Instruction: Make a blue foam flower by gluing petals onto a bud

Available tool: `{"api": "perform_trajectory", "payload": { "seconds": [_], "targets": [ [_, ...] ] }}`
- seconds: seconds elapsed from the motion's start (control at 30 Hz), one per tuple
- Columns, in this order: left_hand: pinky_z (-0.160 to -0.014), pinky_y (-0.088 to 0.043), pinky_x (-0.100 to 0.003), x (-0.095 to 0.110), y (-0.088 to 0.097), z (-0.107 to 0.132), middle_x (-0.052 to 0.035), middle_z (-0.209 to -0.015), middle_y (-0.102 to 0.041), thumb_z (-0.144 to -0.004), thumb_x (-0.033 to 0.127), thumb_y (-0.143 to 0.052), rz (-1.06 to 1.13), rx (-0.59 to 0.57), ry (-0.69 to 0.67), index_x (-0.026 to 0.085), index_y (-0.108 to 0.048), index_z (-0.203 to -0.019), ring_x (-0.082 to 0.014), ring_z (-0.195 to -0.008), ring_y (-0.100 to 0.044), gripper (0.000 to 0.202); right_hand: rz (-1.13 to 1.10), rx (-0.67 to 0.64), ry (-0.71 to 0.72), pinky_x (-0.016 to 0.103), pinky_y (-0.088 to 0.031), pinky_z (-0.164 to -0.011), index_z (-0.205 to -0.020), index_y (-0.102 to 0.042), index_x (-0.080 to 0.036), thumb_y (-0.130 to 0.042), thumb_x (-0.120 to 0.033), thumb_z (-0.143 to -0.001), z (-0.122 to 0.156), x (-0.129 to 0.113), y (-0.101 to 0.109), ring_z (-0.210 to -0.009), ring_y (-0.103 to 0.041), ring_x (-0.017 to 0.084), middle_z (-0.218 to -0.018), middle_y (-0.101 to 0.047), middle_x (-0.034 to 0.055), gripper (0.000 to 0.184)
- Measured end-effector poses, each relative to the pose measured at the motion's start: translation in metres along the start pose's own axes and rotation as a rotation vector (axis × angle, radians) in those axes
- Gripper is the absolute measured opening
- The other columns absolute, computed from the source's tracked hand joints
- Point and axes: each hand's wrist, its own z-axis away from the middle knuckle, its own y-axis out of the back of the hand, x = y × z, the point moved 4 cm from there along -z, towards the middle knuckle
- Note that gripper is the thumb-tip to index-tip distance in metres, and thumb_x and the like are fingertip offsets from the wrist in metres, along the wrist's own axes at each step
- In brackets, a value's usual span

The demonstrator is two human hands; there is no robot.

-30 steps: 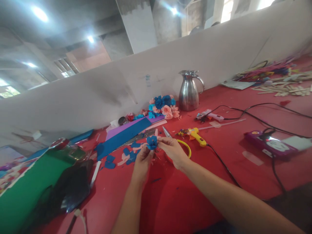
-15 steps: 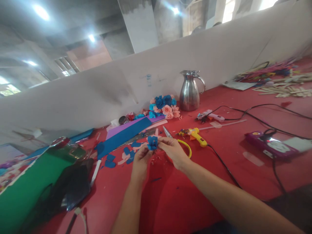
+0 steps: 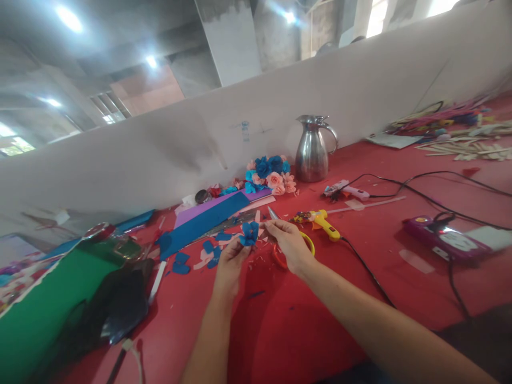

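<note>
My left hand (image 3: 231,261) pinches a small blue paper flower (image 3: 249,233) from below, its petals opening upward. Just right of the flower is my right hand (image 3: 288,246), thumb and fingertips pressed together; whether anything is between them is too small to tell. Beneath the right hand lies a pair of scissors (image 3: 310,244) with a yellow and red handle, partly hidden. Cut blue paper petals (image 3: 181,263) and pink paper pieces (image 3: 206,256) are scattered left of the flower.
A yellow glue gun (image 3: 328,226), a pink glue gun (image 3: 354,192) and a purple power strip (image 3: 444,240) trail cords on the right. Behind stand a steel jug (image 3: 312,157) and a bunch of paper flowers (image 3: 275,180). A green box (image 3: 60,298) is at left.
My right hand has drawn slightly right, away from the flower, leaving a small gap. The flower in my left hand has tilted a little.
</note>
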Motion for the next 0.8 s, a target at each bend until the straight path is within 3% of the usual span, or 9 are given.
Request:
{"api": "perform_trajectory", "payload": {
  "seconds": [0.1,0.2,0.33,0.57,0.8],
  "targets": [
    [-0.069,-0.043,-0.024,0.000,-0.001,0.000,-0.0009,-0.073,-0.064,-0.069,0.032,-0.075,-0.014,-0.019,0.000,0.018,-0.070,-0.079,-0.0124,-0.068,-0.054,0.017,0.041,-0.138,-0.023,0.029,-0.043,-0.073,-0.064,-0.068,-0.019,-0.069,-0.029,-0.058,0.001,0.005,-0.007,-0.068,-0.056,0.015,-0.065,-0.065,-0.0002,0.012],
    [-0.071,-0.043,-0.024,-0.001,-0.001,0.000,-0.0015,-0.076,-0.065,-0.073,0.030,-0.072,-0.039,-0.042,-0.017,0.019,-0.070,-0.082,-0.0130,-0.072,-0.055,0.015,0.084,-0.196,-0.012,0.031,-0.044,-0.074,-0.062,-0.066,-0.019,-0.065,-0.023,-0.058,0.003,0.008,-0.010,-0.071,-0.057,0.017,-0.066,-0.065,-0.0005,0.005],
    [-0.074,-0.044,-0.026,0.000,-0.003,0.000,-0.0027,-0.079,-0.065,-0.073,0.032,-0.071,-0.055,-0.059,-0.024,0.018,-0.070,-0.085,-0.0148,-0.075,-0.056,0.018,0.093,-0.203,-0.006,0.032,-0.045,-0.073,-0.064,-0.065,-0.020,-0.064,-0.021,-0.060,0.003,0.011,-0.009,-0.070,-0.058,0.017,-0.067,-0.065,-0.0003,0.004],
    [-0.066,-0.040,-0.022,0.001,-0.002,0.000,-0.0005,-0.073,-0.063,-0.073,0.031,-0.071,-0.022,-0.056,-0.006,0.018,-0.069,-0.080,-0.0110,-0.066,-0.052,0.015,0.090,-0.189,-0.007,0.029,-0.044,-0.068,-0.063,-0.065,-0.019,-0.064,-0.021,-0.060,0.003,0.010,-0.009,-0.066,-0.056,0.015,-0.064,-0.063,-0.0012,0.003],
    [-0.063,-0.038,-0.023,0.004,-0.003,0.001,-0.0010,-0.071,-0.062,-0.067,0.031,-0.075,0.052,-0.032,0.048,0.018,-0.069,-0.078,-0.0112,-0.063,-0.050,0.018,0.112,-0.202,-0.085,0.026,-0.038,-0.054,-0.066,-0.064,-0.019,-0.062,-0.024,-0.064,0.006,0.010,-0.011,-0.053,-0.050,0.012,-0.060,-0.061,-0.0009,0.005]
  ]
}}
